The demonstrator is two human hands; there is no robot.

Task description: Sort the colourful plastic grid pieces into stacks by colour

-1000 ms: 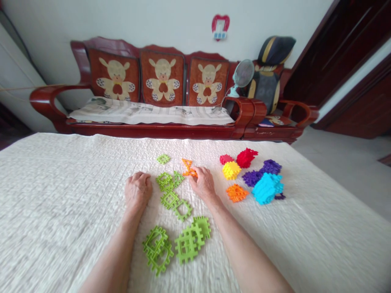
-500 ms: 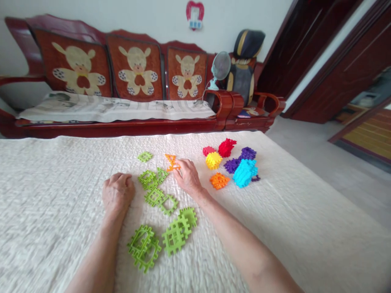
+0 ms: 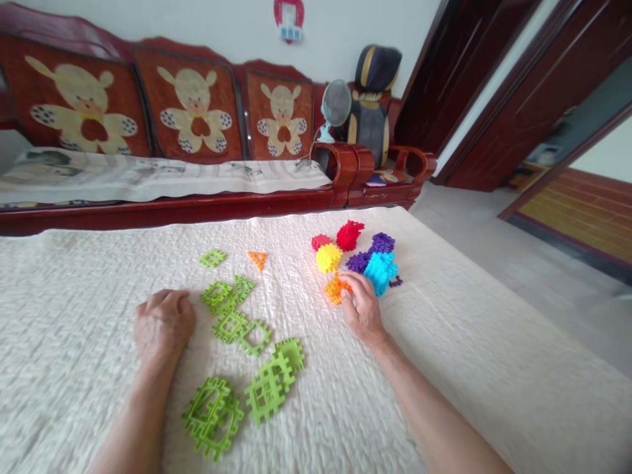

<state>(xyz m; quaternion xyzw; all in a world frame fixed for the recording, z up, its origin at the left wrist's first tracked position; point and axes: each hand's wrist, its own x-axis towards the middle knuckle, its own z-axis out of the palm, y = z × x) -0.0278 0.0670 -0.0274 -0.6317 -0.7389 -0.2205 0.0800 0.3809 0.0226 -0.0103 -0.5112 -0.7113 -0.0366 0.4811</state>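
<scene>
My right hand (image 3: 363, 306) rests on the white bedspread (image 3: 444, 342) with its fingers pinched on an orange toothed piece (image 3: 334, 288) at the orange stack. Just beyond stand yellow (image 3: 328, 257), red (image 3: 349, 234), purple (image 3: 376, 249) and cyan (image 3: 381, 272) stacks of the same pieces. My left hand (image 3: 162, 324) lies curled in a loose fist on the cloth, holding nothing, beside several flat green pieces (image 3: 232, 316). One orange triangle (image 3: 257, 259) lies alone between the green pieces and the stacks.
More green pieces (image 3: 269, 385) lie near my forearms, and one green square (image 3: 212, 258) lies farther out. A red wooden sofa (image 3: 197, 145) with bear cushions stands behind the bed. A small fan (image 3: 334, 105) and a bag (image 3: 372, 92) sit at its right end. Dark doors (image 3: 494, 85) are at right.
My right hand left the orange triangle area and moved right to the orange stack, carrying an orange piece. The view swung right. My left hand stayed put.
</scene>
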